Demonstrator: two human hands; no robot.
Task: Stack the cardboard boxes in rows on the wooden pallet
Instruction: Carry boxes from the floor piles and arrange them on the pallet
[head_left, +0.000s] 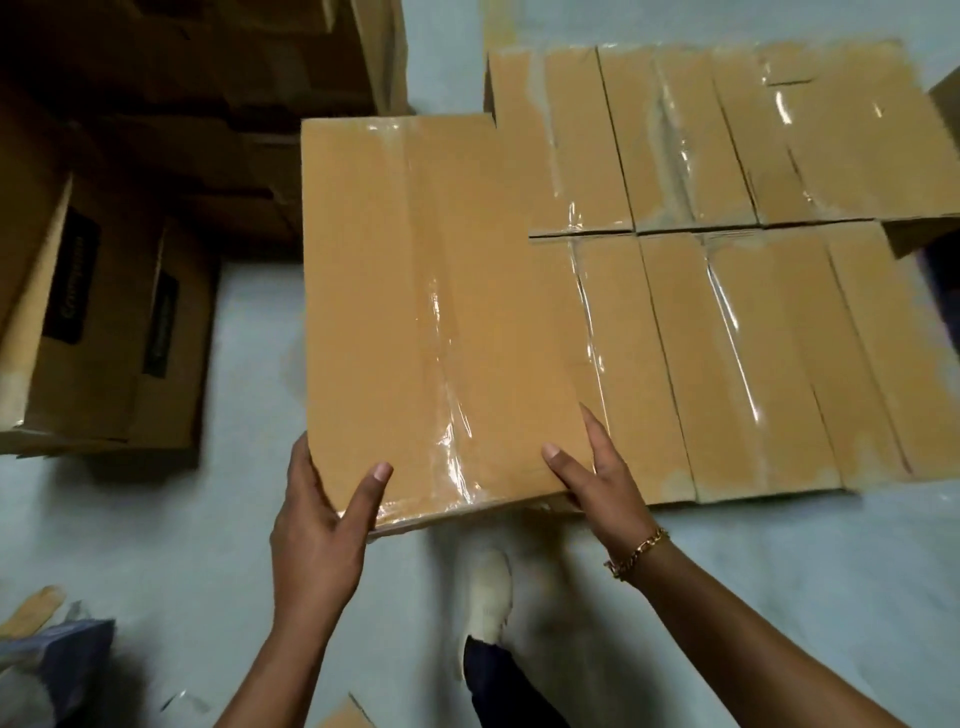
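Gripping taped box (415, 301) near end, hands (317, 525), long axis pointing away

The scene is lit evenly and fairly brightly from above, though the upper left of the frame is left in deep shadow. Bright glare streaks are thrown off the clear tape (727, 322) at centre and right. Slight softness is seen throughout, with motion blur at the left edge, where straight edges are bowed by wide-angle distortion.
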